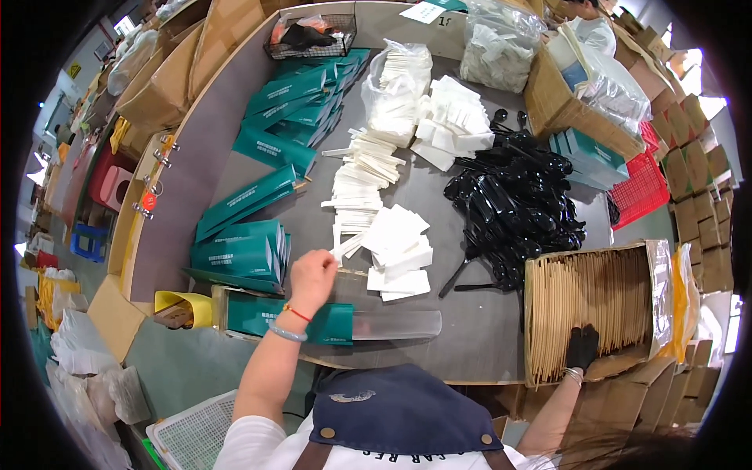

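My left hand [312, 278], bare, has its fingertips pinched on the lower end of a thin white packet [337, 241] beside the row of white packets [362, 182]. Under its wrist lies a green printed sleeve [333, 323], with a clear plastic strip [398, 324] reaching out to the right. My right hand [582, 348], in a black glove, rests with outstretched fingers on thin wooden sticks [615, 313], which look like chopsticks. They stand packed in an open cardboard box [533, 341] at the near right. Square white napkins [401, 247] lie right of the packets.
Black plastic spoons [513, 192] are heaped right of centre. Green sleeves [243, 254] line the left side. A raised grey board [168, 227] edges the table. At the back stand a wire basket [345, 39] and bagged white packets [399, 94]. A red crate [642, 188] is at right.
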Motion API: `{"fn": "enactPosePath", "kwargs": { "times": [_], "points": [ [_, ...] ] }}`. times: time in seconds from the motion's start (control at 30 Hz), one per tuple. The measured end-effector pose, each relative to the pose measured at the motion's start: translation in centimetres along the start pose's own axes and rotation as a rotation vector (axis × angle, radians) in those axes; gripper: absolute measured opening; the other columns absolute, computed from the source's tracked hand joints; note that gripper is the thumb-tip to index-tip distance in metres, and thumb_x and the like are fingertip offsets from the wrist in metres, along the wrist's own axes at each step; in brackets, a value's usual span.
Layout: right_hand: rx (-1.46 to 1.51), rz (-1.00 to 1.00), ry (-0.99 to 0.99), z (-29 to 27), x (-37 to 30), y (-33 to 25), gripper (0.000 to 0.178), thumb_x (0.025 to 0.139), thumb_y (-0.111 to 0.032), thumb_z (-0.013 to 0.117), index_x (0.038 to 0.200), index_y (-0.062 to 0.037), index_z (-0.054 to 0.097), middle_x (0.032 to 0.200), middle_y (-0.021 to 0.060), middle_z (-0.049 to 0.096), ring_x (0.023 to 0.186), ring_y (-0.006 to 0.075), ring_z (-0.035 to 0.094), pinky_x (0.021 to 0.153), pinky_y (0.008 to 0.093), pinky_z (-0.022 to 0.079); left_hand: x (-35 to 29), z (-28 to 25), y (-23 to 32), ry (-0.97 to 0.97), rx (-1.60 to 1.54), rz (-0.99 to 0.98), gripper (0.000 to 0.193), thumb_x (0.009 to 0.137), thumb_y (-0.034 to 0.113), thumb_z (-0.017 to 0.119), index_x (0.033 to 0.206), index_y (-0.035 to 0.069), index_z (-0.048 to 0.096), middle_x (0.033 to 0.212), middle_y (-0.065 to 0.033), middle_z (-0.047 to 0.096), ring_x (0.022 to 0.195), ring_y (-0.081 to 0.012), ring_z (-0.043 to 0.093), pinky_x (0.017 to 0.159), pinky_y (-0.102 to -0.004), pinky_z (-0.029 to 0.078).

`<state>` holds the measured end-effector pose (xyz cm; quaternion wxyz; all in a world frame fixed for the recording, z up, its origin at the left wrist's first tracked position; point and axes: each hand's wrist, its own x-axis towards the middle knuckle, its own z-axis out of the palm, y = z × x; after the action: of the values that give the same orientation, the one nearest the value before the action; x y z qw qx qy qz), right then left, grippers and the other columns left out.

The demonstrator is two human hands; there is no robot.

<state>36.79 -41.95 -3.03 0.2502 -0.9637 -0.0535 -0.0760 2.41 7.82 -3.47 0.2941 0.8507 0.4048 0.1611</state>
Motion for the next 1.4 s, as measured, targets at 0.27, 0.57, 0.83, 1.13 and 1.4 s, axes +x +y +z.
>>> {"fn": "enactPosePath", "kwargs": {
  "times": [0.27,0.57,0.83,1.13,1.4],
  "points": [
    [-0.269,-0.034,-0.116,-0.2,0.9,0.4,0.018,0.091,-0.009,0.059,0.101,0.0051,0.058,0.097,0.0176,0.059,0.09,0.0316,0.058,0.082,0.037,0.047,-0.9,5.3,6.7,0.074,-0.064,0.387,0.011,0.074,0.006,0.073,0.076,0.006,0.062,0.08,-0.008,0.057,0.078,-0.0278,0.059,0.068,-0.0373,0.048],
    [0.046,0.228,0.192,-0.3,0.6,-1.0,0.035,0.097,-0.009,0.05,0.13,0.0051,0.048,0.128,0.0193,0.056,0.117,0.032,0.054,0.101,0.0352,0.041,-0.4,5.8,6.7,0.065,0.009,0.388,0.007,0.075,0.007,0.072,0.077,0.007,0.065,0.077,-0.0086,0.059,0.074,-0.0282,0.06,0.064,-0.0377,0.048],
    [0.418,-0.335,-0.217,6.4,-6.2,-19.9,0.031,0.094,-0.013,0.058,0.119,0.0037,0.055,0.108,0.0197,0.063,0.101,0.0332,0.061,0.088,0.0369,0.047,-0.5,5.7,7.2,0.068,-0.05,0.322,0.021,0.073,0.006,0.074,0.091,0.006,0.063,0.091,-0.0114,0.06,0.08,-0.031,0.062,0.07,-0.0384,0.051],
    [0.019,-0.535,-0.48,9.5,-6.3,-19.3,0.022,0.078,-0.013,0.07,0.098,-0.0051,0.064,0.09,0.0168,0.061,0.083,0.0362,0.061,0.073,0.0445,0.048,0.2,6.2,6.5,-0.016,-0.061,0.273,0.032,0.073,0.006,0.074,0.102,0.005,0.061,0.095,-0.0132,0.06,0.083,-0.0333,0.062,0.07,-0.0397,0.051],
    [-0.051,-0.535,-0.472,8.5,-7.4,-19.0,0.015,0.081,-0.019,0.069,0.09,-0.0085,0.064,0.087,0.0134,0.059,0.08,0.0348,0.061,0.068,0.0435,0.049,0.4,6.0,6.7,0.021,0.053,0.387,0.026,0.073,0.008,0.074,0.096,0.008,0.062,0.088,-0.0096,0.061,0.081,-0.0308,0.062,0.067,-0.0391,0.051]
  ]
}}
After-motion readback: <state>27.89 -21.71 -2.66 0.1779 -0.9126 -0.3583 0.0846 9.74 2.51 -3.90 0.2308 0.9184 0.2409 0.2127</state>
